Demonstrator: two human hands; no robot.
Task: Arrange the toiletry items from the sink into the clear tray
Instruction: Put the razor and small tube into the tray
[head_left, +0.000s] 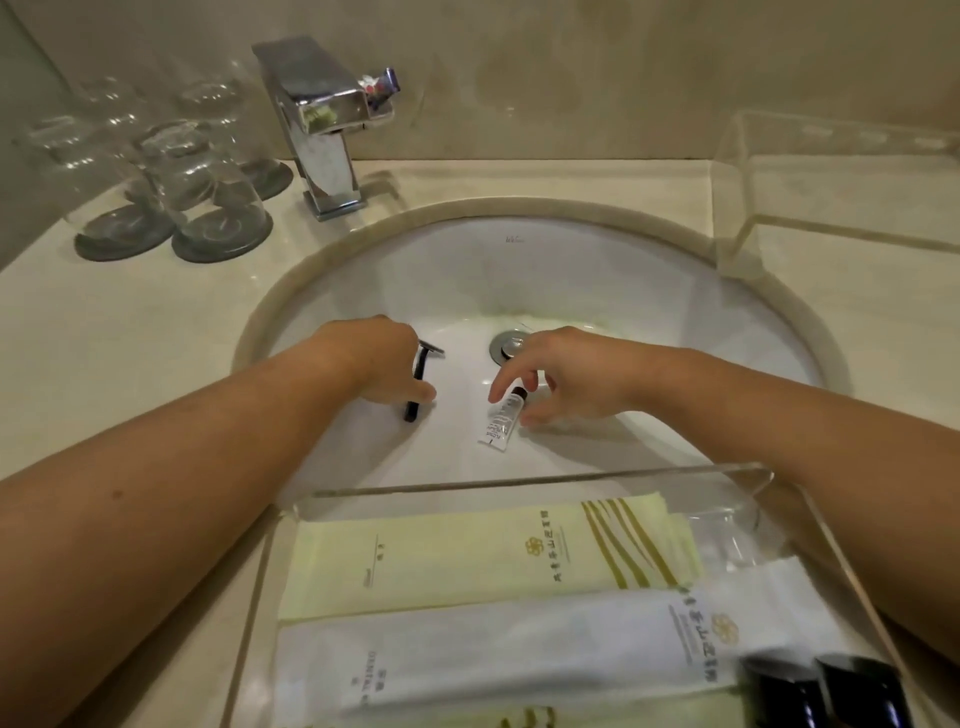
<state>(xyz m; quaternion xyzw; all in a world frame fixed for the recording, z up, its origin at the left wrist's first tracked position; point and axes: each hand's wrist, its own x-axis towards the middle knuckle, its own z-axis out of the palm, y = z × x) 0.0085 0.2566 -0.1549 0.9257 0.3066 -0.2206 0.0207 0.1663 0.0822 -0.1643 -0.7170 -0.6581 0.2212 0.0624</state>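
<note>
- While both forearms reach across the clear tray (519, 486), which sits at six o'clock of the sink (623, 291), two toiletry items lie on the basin floor.
- The left hand (382, 358) is curled over the black handle of the razor (413, 405), at nine o'clock of the drain (511, 345). The blade head pokes out beyond the knuckles.
- The right hand (566, 376) is over the small white tube (500, 422), at six o'clock of the drain. Its forefinger and thumb are spread to either side of the dark cap end and do not look pinched on it yet.
- The tray holds a pale yellow packet (441, 561) and a white packet (493, 654) laid lengthwise. The dark things at its five o'clock corner are too blurred to name.
- Slip risk: the glazed bowl looks smooth and sloped, so a pinch that catches only the cap could let the tube skid toward the drain.
- Cut risk: the blade head sits close to the left fingers, and regripping higher up the handle could bring skin onto it.
- Knock risk: both wrists must come back over the tray's twelve o'clock wall. The tray seems to overhang the basin edge, so a low, hurried lift could nudge or tip it and shift the packets.
- Crowding risk: two hands arriving together may jostle in the free strip along that wall.
</note>
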